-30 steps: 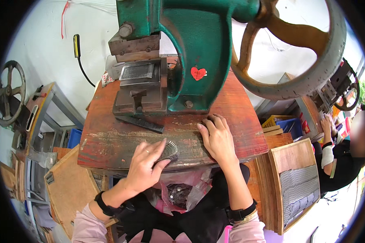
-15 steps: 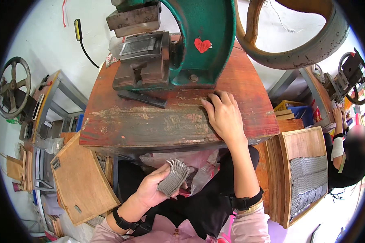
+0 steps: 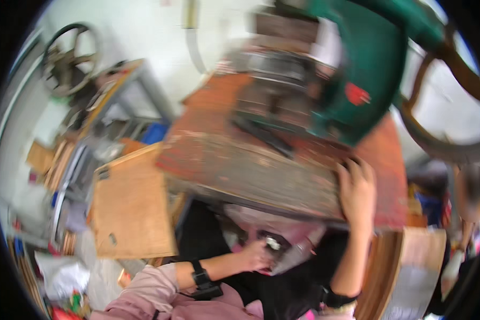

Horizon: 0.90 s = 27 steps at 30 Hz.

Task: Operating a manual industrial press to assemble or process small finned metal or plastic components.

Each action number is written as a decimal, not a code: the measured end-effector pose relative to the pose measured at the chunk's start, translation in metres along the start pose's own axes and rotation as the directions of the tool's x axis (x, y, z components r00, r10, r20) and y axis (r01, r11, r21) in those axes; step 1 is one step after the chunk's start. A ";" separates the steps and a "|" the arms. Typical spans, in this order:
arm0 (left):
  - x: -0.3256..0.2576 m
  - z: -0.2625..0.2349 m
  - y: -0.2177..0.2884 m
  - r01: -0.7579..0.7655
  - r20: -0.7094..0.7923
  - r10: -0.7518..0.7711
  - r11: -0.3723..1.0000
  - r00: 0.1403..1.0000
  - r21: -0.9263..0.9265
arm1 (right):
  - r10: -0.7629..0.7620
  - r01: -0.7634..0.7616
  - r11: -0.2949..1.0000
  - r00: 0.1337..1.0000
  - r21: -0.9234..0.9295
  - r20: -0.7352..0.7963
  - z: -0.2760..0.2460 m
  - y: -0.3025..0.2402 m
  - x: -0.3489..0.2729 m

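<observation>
Left hand (image 3: pixel 256 257): touching dark glinting metal (image 3: pixel 272 244), grasp too blurred to tell
Right hand (image 3: pixel 357 194): relaxed, unladen, on wooden worktable (image 3: pixel 234 165)
Spill risk: loosened fingers, plastic bag (image 3: pixel 297 255) alongside

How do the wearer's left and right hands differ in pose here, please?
The left hand is low by the pink bag; the right hand rests on the wooden table. The left hand looks curled, the right hand outstretched. Both wrists wear dark bands.
</observation>
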<state>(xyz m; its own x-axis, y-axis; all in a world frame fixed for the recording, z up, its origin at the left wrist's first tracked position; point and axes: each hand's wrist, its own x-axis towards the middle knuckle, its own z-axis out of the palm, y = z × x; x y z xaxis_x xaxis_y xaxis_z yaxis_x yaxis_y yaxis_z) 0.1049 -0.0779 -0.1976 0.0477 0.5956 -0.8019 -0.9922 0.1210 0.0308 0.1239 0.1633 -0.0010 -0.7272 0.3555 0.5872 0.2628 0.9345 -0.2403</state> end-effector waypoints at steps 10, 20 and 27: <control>-0.184 -0.113 0.080 -0.810 0.019 0.830 0.540 0.558 0.228 | 0.063 -0.070 0.996 0.992 0.052 0.112 0.001 0.011 -0.007; -0.328 -0.349 0.171 0.282 -0.076 0.935 0.180 -0.345 0.942 | -0.070 0.070 0.995 0.998 -0.066 0.006 -0.010 -0.018 0.007; -0.348 -0.405 0.277 0.780 0.300 0.954 -0.200 0.017 0.592 | -0.025 0.028 0.994 0.999 -0.109 0.024 0.000 -0.022 0.014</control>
<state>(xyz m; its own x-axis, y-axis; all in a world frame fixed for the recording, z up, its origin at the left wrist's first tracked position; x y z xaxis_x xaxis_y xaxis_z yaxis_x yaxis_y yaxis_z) -0.2332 -0.5731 -0.1519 -0.9107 0.3640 0.1952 0.3044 0.9109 -0.2784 0.1083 0.1480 0.0121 -0.7485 0.3309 0.5746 0.3099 0.9407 -0.1381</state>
